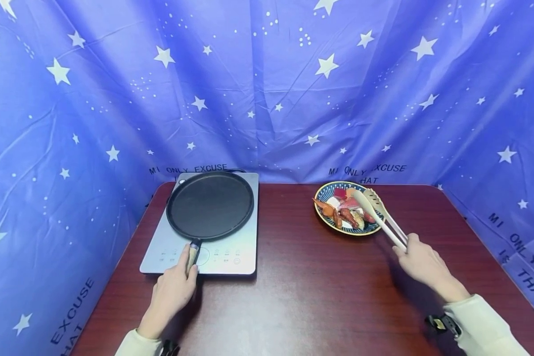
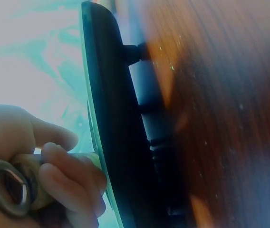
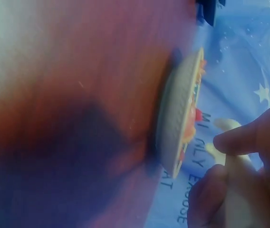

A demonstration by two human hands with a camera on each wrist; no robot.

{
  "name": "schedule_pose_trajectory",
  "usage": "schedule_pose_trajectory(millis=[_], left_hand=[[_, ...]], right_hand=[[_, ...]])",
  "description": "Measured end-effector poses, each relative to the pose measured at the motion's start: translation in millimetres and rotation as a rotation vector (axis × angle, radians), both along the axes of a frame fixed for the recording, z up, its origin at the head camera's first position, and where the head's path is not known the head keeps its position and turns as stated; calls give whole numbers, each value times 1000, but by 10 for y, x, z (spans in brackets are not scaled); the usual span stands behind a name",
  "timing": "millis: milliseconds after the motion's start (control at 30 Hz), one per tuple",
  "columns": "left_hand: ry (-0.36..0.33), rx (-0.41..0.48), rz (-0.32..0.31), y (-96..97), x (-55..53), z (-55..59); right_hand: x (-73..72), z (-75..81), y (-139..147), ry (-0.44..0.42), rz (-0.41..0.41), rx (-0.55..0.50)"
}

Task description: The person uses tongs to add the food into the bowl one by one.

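Observation:
My left hand [image 1: 174,288] grips the handle [image 1: 193,254] of a flat black frying pan [image 1: 210,205], which sits on a silver induction cooktop [image 1: 240,259]. In the left wrist view, curled fingers [image 2: 73,183] wrap the handle, and a metal ring [image 2: 9,187] shows at its end. My right hand [image 1: 422,262] holds pale tongs [image 1: 389,228] by their arms. The tong heads are over the right side of a blue patterned plate [image 1: 322,221]. On that plate lie several food pieces, among them a browned drumstick [image 1: 348,216] and a red piece [image 1: 340,193].
A dark reddish wooden table [image 1: 289,287] carries the cooktop at left and the plate at back right. Blue star-printed curtain [image 1: 271,99] hangs close behind the table and along both sides. A black cord [image 1: 237,170] runs behind the cooktop.

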State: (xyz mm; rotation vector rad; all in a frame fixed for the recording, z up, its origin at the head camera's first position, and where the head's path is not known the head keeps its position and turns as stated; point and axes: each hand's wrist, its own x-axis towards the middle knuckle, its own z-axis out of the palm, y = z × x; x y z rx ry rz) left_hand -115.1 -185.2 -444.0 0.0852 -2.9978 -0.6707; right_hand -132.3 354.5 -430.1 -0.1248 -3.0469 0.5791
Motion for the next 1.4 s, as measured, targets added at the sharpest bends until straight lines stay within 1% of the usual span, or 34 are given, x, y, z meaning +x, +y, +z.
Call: schedule_pose_trajectory(millis=[167, 300, 433, 667, 933, 1133, 1200, 1300, 1400], left_hand=[[0, 3, -4, -8, 4, 0], [1, 6, -8, -9, 4, 5], [2, 4, -9, -8, -1, 15], [3, 5, -9, -4, 0, 12], [6, 7, -3, -7, -16, -26], [-6, 9, 3, -4, -13, -22], [-6, 7, 4, -3, -10, -21], [-2, 4, 7, -1, -6, -29], [5, -1, 10, 2, -8, -33]], right_hand=[[-17, 91, 73, -31, -23, 14], [-20, 118, 92, -63, -38, 22], [-24, 138, 97, -78, -36, 51], [-16, 203, 103, -45, -6, 159], [-6, 290, 29, -30, 11, 240], [-19, 327, -17, -14, 4, 276], [-31, 330, -32, 3, 9, 286], [-65, 327, -43, 15, 14, 293], [-112, 335, -45, 4, 21, 289]])
